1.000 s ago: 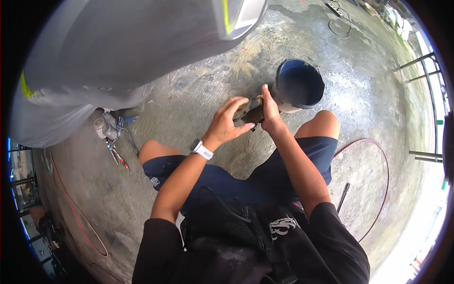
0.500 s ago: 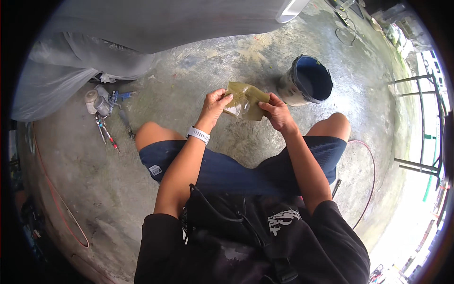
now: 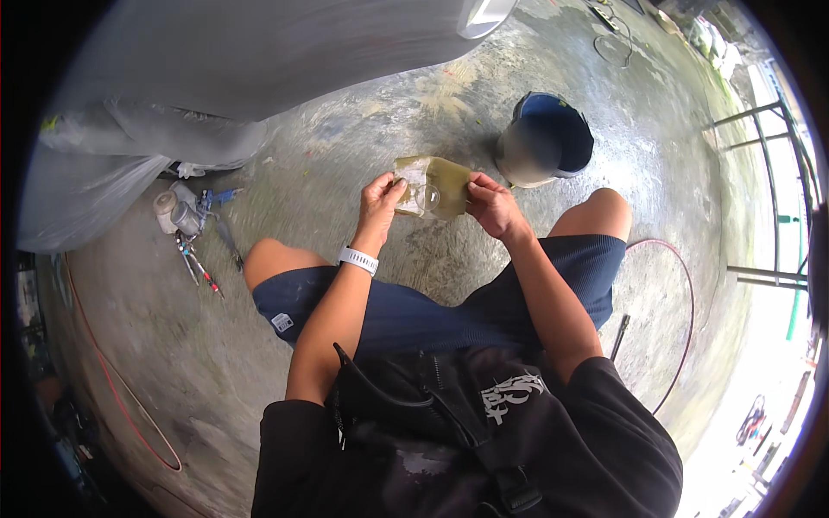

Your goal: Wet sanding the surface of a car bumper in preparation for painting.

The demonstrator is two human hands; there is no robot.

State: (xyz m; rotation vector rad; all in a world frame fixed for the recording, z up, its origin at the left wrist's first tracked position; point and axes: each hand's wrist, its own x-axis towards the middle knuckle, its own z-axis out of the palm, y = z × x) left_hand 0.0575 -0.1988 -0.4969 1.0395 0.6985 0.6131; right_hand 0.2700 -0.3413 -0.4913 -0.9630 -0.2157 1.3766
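Observation:
Both hands hold a thin olive-yellow sheet [image 3: 451, 192] stretched out above my lap, with a pale glistening patch and a clear round shape on its left part. My left hand [image 3: 382, 200] pinches the sheet’s left edge, thumb on top. My right hand [image 3: 490, 205] grips its right edge. Just beyond, to the right, a dark blue bucket [image 3: 572, 131] with a scuffed pale outside stands on the concrete floor [image 3: 423, 268]; whether it holds liquid I cannot tell.
A grey-draped bulky object [image 3: 199, 60] fills the upper left. Metal cups [image 3: 183, 217], a blue spray gun [image 3: 221, 197] and slim tools [image 3: 194, 268] lie at left. Hoses [image 3: 688, 293] curve on both sides, a metal frame [image 3: 760, 279] stands right, and a power strip [image 3: 604, 19] lies far back.
A second ago the sheet looked dark and bunched near the bucket; since then my hands have opened it flat and drawn it away from the bucket, each holding one side.

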